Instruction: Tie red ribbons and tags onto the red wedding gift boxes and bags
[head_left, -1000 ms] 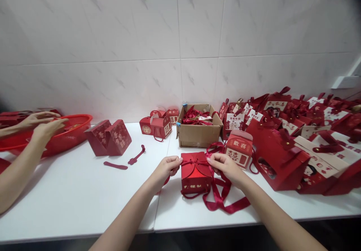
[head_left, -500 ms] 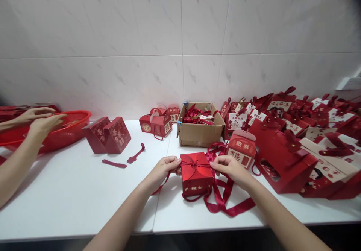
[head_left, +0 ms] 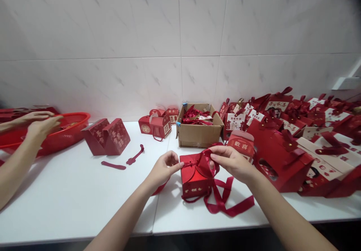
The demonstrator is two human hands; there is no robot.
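A small red gift box point(head_left: 194, 181) with gold characters stands on the white table in front of me. Dark red ribbon point(head_left: 224, 202) crosses its top, and a long tail trails on the table to the right. My left hand point(head_left: 166, 170) is at the box's left upper edge, thumb and fingers closed on the ribbon there. In my right hand point(head_left: 229, 162), over the box's right upper corner, the ribbon is pinched and raised in a loop. A red cord hangs at the front of the box.
Behind the box stands a cardboard box point(head_left: 199, 135) of red ribbons. Many red gift boxes point(head_left: 282, 157) crowd the right side. Left are folded red boxes point(head_left: 105, 138), two loose straps point(head_left: 135, 155) and a red basin point(head_left: 67, 132), where another person's hands point(head_left: 39, 125) work.
My right hand has lifted the ribbon from the box's right side into a loop above its corner. My left hand stays at the left edge, its fingers shifted slightly.
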